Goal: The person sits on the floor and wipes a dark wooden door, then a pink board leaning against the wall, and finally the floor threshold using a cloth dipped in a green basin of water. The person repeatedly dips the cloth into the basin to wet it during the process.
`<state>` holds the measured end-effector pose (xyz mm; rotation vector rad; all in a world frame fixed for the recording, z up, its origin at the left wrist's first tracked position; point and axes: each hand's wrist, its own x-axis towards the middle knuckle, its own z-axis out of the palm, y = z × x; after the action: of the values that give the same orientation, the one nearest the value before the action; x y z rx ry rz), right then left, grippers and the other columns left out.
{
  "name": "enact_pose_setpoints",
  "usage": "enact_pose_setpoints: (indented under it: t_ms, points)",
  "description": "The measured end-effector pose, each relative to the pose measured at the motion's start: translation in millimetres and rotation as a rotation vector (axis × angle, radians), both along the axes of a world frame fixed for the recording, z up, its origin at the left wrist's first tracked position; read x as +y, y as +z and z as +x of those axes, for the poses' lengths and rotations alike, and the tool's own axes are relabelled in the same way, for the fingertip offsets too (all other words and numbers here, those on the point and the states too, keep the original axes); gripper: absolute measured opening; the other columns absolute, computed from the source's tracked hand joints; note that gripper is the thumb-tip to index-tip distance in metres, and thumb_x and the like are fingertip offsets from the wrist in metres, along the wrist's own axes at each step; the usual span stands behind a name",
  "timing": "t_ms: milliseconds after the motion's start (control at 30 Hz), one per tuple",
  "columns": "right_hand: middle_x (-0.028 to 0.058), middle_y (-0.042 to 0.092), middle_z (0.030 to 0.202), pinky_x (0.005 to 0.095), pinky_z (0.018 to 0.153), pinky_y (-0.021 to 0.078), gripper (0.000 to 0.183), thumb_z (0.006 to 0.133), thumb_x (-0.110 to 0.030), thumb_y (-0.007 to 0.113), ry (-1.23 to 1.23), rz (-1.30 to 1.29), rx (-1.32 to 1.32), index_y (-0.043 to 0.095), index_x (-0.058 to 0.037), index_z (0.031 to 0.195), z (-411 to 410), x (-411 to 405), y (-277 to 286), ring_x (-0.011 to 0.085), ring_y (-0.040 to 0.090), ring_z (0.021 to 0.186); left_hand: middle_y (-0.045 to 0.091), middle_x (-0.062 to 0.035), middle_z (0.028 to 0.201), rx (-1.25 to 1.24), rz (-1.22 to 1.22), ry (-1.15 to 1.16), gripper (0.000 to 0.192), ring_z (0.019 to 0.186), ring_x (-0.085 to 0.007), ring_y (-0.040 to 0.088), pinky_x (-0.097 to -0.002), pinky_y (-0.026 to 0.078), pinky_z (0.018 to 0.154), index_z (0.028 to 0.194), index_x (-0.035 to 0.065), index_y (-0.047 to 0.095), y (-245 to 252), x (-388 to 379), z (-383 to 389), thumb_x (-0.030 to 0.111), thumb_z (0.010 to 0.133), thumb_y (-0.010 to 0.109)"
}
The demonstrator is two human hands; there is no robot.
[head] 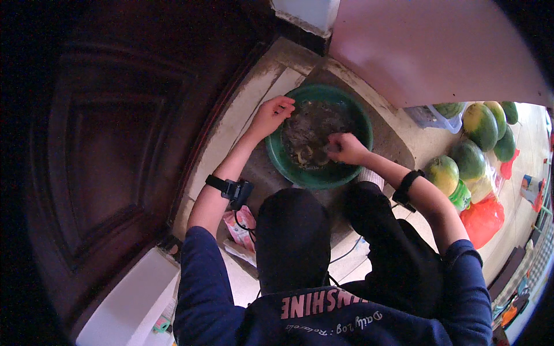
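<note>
A round green plastic basin [274, 152] stands on the floor before my knees. Inside it lies a dark, wet-looking mass [312, 123], with yellowish bits [306, 156] near the front; what it is made of is unclear. My left hand [274, 113] is at the basin's left rim with its fingers curled, and whether something small is in them cannot be seen. Over the right half of the basin, my right hand [345, 148] has its fingertips drawn together at the mass. Blur hides whether they grip anything. Each forearm wears a black strap.
A dark panelled door [117, 151] rises on the left, and a pinkish panel [415, 52] at the upper right. Several watermelons [479, 126] lie on the tiles to the right, beside a red plastic bag [484, 220]. A pink patterned packet [240, 227] is by my left knee.
</note>
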<state>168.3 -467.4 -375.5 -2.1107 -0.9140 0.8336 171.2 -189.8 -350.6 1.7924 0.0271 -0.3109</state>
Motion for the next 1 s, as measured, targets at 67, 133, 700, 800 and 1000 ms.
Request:
enact_pose_setpoints:
  t_ms: [67, 133, 700, 800, 1000]
  points:
    - [0.0197, 0.056, 0.106, 0.0447, 0.082, 0.048, 0.022, 0.085, -0.022, 0.049, -0.425, 0.109, 0.601, 0.059, -0.0069, 0.096, 2.6, 9.2, 6.9, 0.0344, 0.057, 0.1, 0.063, -0.006, 0.091, 0.005, -0.02, 0.012, 0.022, 0.073, -0.0119, 0.059, -0.0246, 0.047, 0.068, 0.107, 0.002, 0.056, -0.3, 2.7, -3.2, 0.008, 0.085, 0.056]
    - [0.0174, 0.057, 0.103, 0.0433, 0.081, 0.0496, 0.023, 0.087, -0.022, 0.047, -0.586, 0.288, 0.773, 0.057, -0.0058, 0.099, 3.1, 16.3, 28.0, 0.0311, 0.059, 0.094, 0.063, -0.0056, 0.09, 0.019, -0.044, 0.031, 0.022, 0.071, -0.0112, 0.058, -0.0241, 0.047, 0.067, 0.105, 0.0028, 0.057, 2.3, 2.6, -5.7, 0.009, 0.084, 0.059]
    - [0.0052, 0.06, 0.096, 0.0356, 0.082, 0.0479, 0.032, 0.092, -0.035, 0.045, -0.808, 0.564, 1.585, 0.055, -0.0089, 0.108, 13.8, 42.8, 40.6, 0.0177, 0.054, 0.095, 0.055, -0.007, 0.079, -0.476, 0.713, -0.277, 0.027, 0.073, -0.0266, 0.059, -0.0378, 0.048, 0.063, 0.08, 0.007, 0.06, 37.7, -69.9, -17.2, 0.032, 0.072, 0.067]
    - [0.0034, 0.059, 0.09, 0.0313, 0.07, 0.0481, 0.027, 0.09, -0.033, 0.05, -0.71, 0.554, 1.181, 0.056, -0.0112, 0.104, 9.5, 30.3, 23.3, 0.0166, 0.055, 0.088, 0.055, -0.0069, 0.078, -0.498, 0.755, -0.345, 0.032, 0.072, -0.0263, 0.059, -0.0371, 0.048, 0.062, 0.075, 0.0064, 0.06, 41.2, -77.1, -13.3, 0.038, 0.074, 0.065]
    - [-0.0021, 0.05, 0.068, 0.0215, 0.045, 0.0368, 0.034, 0.083, -0.047, 0.059, -0.916, 0.174, 1.268, 0.053, -0.0149, 0.074, 18.2, 22.7, 21.6, 0.0096, 0.047, 0.055, 0.054, -0.0064, 0.073, -0.331, 0.658, -0.212, 0.04, 0.068, -0.0252, 0.058, -0.0348, 0.045, 0.057, 0.069, 0.0061, 0.059, 59.1, -57.7, -7.7, 0.045, 0.079, 0.06]
